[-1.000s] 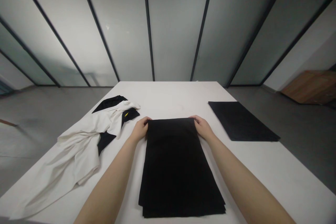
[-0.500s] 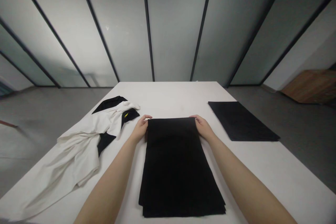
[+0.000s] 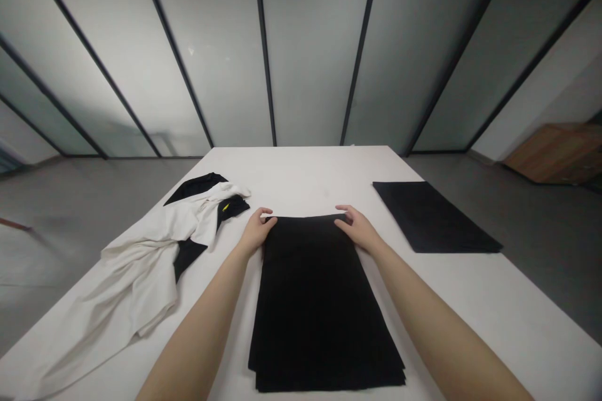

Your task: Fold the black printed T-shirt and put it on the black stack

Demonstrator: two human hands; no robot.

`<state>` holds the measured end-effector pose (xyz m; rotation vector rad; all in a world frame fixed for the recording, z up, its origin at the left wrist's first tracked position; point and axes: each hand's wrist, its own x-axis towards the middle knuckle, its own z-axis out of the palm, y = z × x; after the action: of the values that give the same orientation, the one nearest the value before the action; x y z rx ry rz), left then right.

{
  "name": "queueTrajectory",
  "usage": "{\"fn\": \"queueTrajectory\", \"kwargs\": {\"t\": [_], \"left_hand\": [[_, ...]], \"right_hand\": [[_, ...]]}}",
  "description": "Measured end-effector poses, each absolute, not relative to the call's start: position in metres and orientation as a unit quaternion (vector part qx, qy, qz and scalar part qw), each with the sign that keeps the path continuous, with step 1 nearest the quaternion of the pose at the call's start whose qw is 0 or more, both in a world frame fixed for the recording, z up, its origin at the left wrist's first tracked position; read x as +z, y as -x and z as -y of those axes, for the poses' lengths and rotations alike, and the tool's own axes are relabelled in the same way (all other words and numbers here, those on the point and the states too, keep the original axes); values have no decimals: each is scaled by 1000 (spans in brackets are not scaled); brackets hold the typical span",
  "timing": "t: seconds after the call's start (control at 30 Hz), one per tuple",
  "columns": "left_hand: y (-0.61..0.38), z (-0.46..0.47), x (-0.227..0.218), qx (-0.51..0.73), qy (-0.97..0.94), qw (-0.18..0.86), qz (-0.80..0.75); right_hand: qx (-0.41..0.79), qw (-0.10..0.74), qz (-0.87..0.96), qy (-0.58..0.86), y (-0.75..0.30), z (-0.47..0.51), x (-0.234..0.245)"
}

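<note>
A folded black cloth (image 3: 324, 307) lies in front of me on the white table, its layers slightly uneven at the near edge. At its far left corner, my left hand (image 3: 258, 230) has the thumb on top and the fingers around the edge, pinching the cloth. My right hand (image 3: 361, 229) holds the far right corner the same way, thumb over the cloth and index finger just beyond the edge. Between the two hands the far edge dips slightly.
To the left lies a crumpled white cloth (image 3: 141, 276) with black fabric (image 3: 190, 255) showing from under it. A flat black folded stack (image 3: 435, 216) sits at the right on the white table (image 3: 305, 175). Frosted glass panels (image 3: 310, 50) stand behind the table.
Both thumbs have come over the top of the cloth's far corners, and the right hand has shifted slightly inward. The far edge now sits a little nearer to me.
</note>
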<state>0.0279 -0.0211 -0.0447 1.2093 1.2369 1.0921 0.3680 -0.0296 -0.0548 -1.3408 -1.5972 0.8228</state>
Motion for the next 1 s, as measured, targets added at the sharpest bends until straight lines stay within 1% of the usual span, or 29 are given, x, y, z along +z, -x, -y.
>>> {"fn": "queueTrajectory", "kwargs": {"t": [0.07, 0.13, 0.2, 0.27, 0.33, 0.4, 0.47, 0.5, 0.53, 0.63, 0.67, 0.7, 0.73, 0.77, 0.9, 0.97, 1.0], "left_hand": [[-29, 20, -45, 503, -455, 524, -515], [-25, 21, -41, 506, -420, 555, -510], [-16, 25, -35, 434, -421, 626, -492], [-3, 30, -29, 320, -438, 698, -467], [9, 34, -24, 223, -452, 736, -452], [15, 35, -23, 187, -467, 738, -449], [11, 32, -27, 223, -486, 707, -462], [5, 30, -30, 264, -492, 680, -475], [-2, 27, -33, 319, -493, 644, -491], [-22, 21, -38, 465, -469, 531, -530], [-26, 21, -37, 484, -463, 515, -535], [-28, 22, -35, 483, -462, 518, -533], [-26, 25, -31, 463, -468, 540, -525], [-23, 29, -26, 429, -476, 574, -510], [-2, 44, -8, 228, -491, 715, -442], [1, 47, -6, 154, -501, 737, -427], [0, 47, -7, 148, -513, 731, -425]], "right_hand": [[360, 471, 602, 534, -365, 29, -52], [421, 487, 541, 542, -364, 30, -46], [497, 447, 490, 559, -367, 33, -39], [558, 377, 473, 568, -375, 38, -31], [595, 322, 486, 554, -386, 43, -24], [615, 285, 519, 521, -395, 46, -20], [620, 261, 555, 490, -399, 44, -21], [613, 266, 568, 481, -398, 41, -23], [597, 289, 573, 481, -394, 37, -26], [529, 425, 536, 503, -378, 26, -37], [512, 458, 517, 510, -374, 24, -40], [508, 473, 502, 516, -371, 23, -41], [515, 467, 496, 520, -371, 23, -41], [533, 443, 497, 521, -372, 25, -40], [630, 299, 516, 498, -387, 39, -32], [654, 265, 506, 496, -390, 43, -29], [658, 271, 496, 498, -388, 44, -29]]}}
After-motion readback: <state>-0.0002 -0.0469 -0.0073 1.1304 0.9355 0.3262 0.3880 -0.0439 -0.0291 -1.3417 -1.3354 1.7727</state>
